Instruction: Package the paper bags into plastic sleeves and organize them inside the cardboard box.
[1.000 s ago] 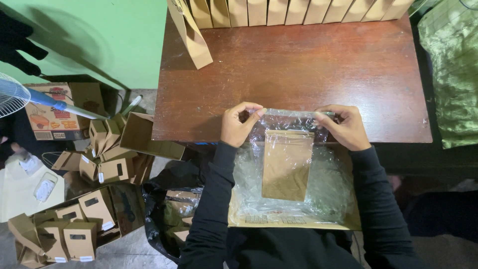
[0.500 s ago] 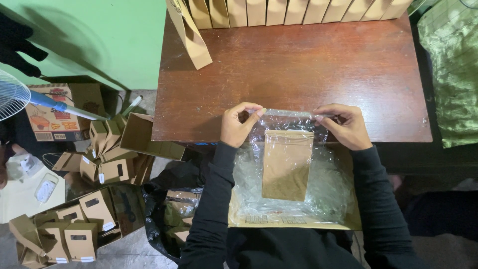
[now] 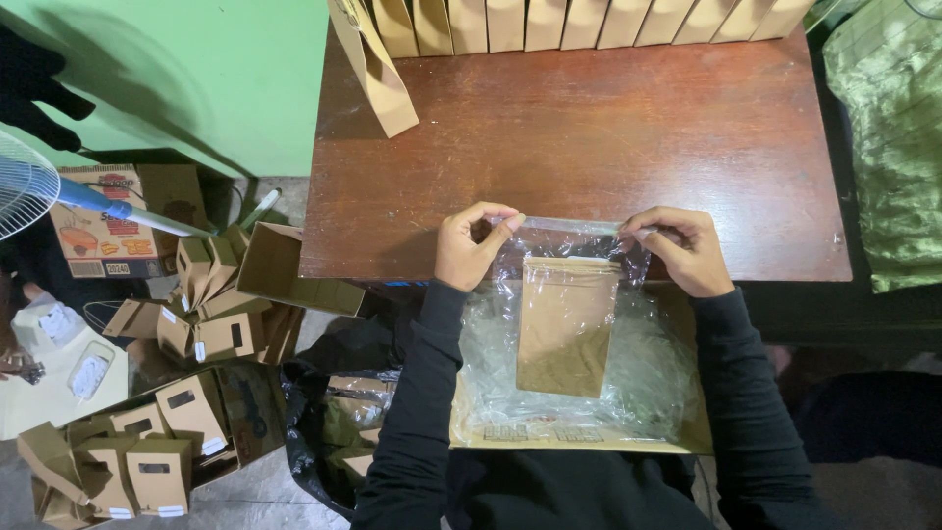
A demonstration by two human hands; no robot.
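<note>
A clear plastic bag [image 3: 648, 363] lies over my lap and the near edge of the brown wooden table [image 3: 589, 128]. Inside it sits a flat brown paper pouch [image 3: 566, 324]. My left hand [image 3: 471, 245] pinches the bag's top left corner. My right hand [image 3: 682, 250] pinches the top right corner, so the bag's mouth is stretched between them. Under the bag rests a flat brown cardboard sheet [image 3: 471, 417].
A row of brown paper bags [image 3: 549, 22] stands along the table's far edge, with one bag [image 3: 375, 69] leaning at the left. Several small brown boxes [image 3: 157, 447] are piled on the floor at left, beside a fan [image 3: 29, 186]. Green cloth [image 3: 888, 147] lies at right.
Both hands have shifted slightly along the bag's top edge, pulling it tighter; the pouch inside has barely moved.
</note>
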